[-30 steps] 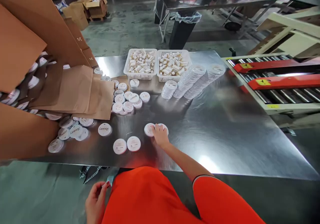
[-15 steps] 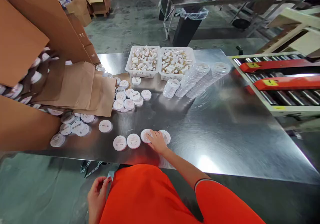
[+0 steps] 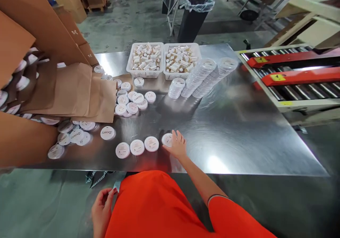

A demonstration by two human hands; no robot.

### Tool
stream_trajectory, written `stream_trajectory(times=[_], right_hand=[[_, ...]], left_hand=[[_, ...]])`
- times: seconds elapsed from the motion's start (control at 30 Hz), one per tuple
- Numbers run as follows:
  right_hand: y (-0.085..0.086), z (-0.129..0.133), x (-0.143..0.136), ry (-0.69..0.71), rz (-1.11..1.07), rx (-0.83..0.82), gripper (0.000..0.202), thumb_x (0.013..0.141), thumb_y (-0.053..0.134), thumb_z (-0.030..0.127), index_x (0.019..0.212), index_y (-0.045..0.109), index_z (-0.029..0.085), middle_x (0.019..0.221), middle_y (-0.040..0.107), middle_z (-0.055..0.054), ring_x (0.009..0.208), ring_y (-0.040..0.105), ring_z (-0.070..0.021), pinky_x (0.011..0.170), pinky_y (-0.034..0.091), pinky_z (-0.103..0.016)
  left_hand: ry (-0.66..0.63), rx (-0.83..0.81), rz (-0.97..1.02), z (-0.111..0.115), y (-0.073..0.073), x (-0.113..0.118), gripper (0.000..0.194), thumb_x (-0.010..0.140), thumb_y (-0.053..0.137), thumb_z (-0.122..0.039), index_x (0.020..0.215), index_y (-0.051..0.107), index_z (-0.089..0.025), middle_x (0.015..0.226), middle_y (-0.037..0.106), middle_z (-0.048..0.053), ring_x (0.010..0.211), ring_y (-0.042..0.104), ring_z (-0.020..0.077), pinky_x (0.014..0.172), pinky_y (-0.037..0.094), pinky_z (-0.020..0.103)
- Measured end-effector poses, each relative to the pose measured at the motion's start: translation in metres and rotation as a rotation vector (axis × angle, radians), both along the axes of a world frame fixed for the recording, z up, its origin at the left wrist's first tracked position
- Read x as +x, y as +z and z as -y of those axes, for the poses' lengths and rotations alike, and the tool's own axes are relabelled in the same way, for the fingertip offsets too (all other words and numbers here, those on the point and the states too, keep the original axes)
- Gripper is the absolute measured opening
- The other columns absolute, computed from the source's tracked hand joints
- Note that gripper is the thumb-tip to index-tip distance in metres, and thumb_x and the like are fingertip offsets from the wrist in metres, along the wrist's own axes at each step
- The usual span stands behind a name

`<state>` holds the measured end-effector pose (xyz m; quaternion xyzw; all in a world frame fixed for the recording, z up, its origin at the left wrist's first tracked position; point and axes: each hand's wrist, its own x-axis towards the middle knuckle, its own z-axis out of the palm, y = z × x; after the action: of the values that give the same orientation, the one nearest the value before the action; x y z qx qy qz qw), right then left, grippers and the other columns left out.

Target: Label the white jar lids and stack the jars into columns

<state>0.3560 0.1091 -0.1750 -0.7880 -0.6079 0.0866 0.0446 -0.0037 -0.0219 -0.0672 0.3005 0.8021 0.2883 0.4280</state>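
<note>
Near the table's front edge lies a row of round white-lidded containers point(image 3: 137, 147). At its right end, my right hand point(image 3: 178, 144) has its thumb and forefinger around the edge of another round container point(image 3: 167, 139), the other fingers raised and apart. My left hand point(image 3: 103, 208) hangs below the table edge beside the orange shirt. Its thumb and fingers pinch a small pale strip point(image 3: 117, 186), whose kind I cannot make out. More round containers point(image 3: 132, 107) lie in a loose pile to the left, some lids reading "beauty".
A tipped cardboard box point(image 3: 23, 135) spills containers and brown cardboard sheets point(image 3: 79, 89) at left. Two white baskets point(image 3: 145, 74) of small bottles stand at the back, beside stacks of clear plastic pieces point(image 3: 199, 78). A roller conveyor point(image 3: 292, 55) adjoins the table's right side.
My right hand has moved from the third container to the fourth, at the row's right end. The third now lies uncovered beside the second. My left hand keeps its pinch; the view has shifted slightly.
</note>
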Motion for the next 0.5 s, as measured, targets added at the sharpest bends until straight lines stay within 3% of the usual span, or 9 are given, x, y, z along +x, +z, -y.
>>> stream_trajectory(times=[0.1, 0.23, 0.4, 0.5], right_hand=[[-0.003, 0.002, 0.01, -0.005, -0.027, -0.095, 0.089, 0.071, 0.067, 0.057, 0.145, 0.034, 0.02, 0.144, 0.037, -0.018, 0.124, 0.041, -0.036, 0.097, 0.036, -0.045], [0.001, -0.001, 0.009, -0.015, -0.045, -0.158, 0.077, 0.077, 0.064, 0.049, 0.144, 0.037, 0.021, 0.137, 0.045, -0.017, 0.122, 0.043, -0.0336, 0.095, 0.038, -0.043], [0.015, -0.01, 0.012, 0.184, -0.143, -0.29, 0.081, 0.075, 0.063, 0.023, 0.147, 0.029, 0.033, 0.151, 0.035, -0.007, 0.127, 0.039, -0.0306, 0.096, 0.038, -0.042], [0.02, -0.014, 0.01, 0.163, -0.134, -0.307, 0.075, 0.073, 0.067, 0.031, 0.142, 0.039, 0.029, 0.149, 0.038, -0.008, 0.119, 0.045, -0.031, 0.094, 0.04, -0.041]], left_hand=[[-0.012, 0.02, -0.003, -0.002, -0.002, 0.003, 0.059, 0.052, 0.066, -0.075, 0.074, 0.067, -0.02, 0.081, 0.075, 0.01, 0.083, 0.07, 0.0285, 0.074, 0.054, 0.034], [-0.028, 0.038, -0.001, -0.006, -0.002, 0.006, 0.057, 0.054, 0.067, -0.072, 0.076, 0.067, -0.02, 0.084, 0.075, 0.009, 0.085, 0.069, 0.0285, 0.074, 0.053, 0.034], [-0.023, 0.02, 0.033, -0.008, 0.002, 0.005, 0.057, 0.053, 0.069, -0.072, 0.075, 0.066, -0.02, 0.084, 0.075, 0.009, 0.087, 0.07, 0.0289, 0.075, 0.053, 0.034], [-0.011, 0.014, 0.021, -0.007, 0.003, 0.004, 0.059, 0.051, 0.068, -0.074, 0.075, 0.067, -0.02, 0.082, 0.075, 0.009, 0.086, 0.07, 0.0296, 0.074, 0.054, 0.035]])
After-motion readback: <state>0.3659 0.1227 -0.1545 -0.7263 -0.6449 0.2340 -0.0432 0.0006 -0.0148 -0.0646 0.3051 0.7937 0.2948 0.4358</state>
